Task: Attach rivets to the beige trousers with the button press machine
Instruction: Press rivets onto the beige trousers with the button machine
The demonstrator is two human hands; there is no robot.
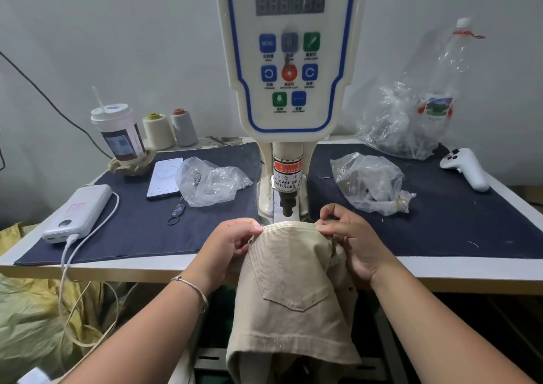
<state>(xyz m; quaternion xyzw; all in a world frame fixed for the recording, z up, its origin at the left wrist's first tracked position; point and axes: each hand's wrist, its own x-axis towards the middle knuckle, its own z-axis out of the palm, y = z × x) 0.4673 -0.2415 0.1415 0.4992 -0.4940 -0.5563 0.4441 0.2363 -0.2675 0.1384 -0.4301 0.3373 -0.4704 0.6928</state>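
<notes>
On the far left of the dark blue cloth on the table (440, 263) lies a white power bank (77, 212) with a white cable plugged in. Next to it sit a flat phone (164, 181) and a clear plastic bag (210, 181). My left hand (227, 244) pinches the top edge of the beige cotton trousers (289, 289). The fold sits just in front of the tall white button press machine (289, 60), near its black punch tip (287, 204). A back pocket faces me. My right hand (352, 241) pinches the same edge on the other side. Farther right lies another clear bag (371, 182), then a white controller (467, 170).
</notes>
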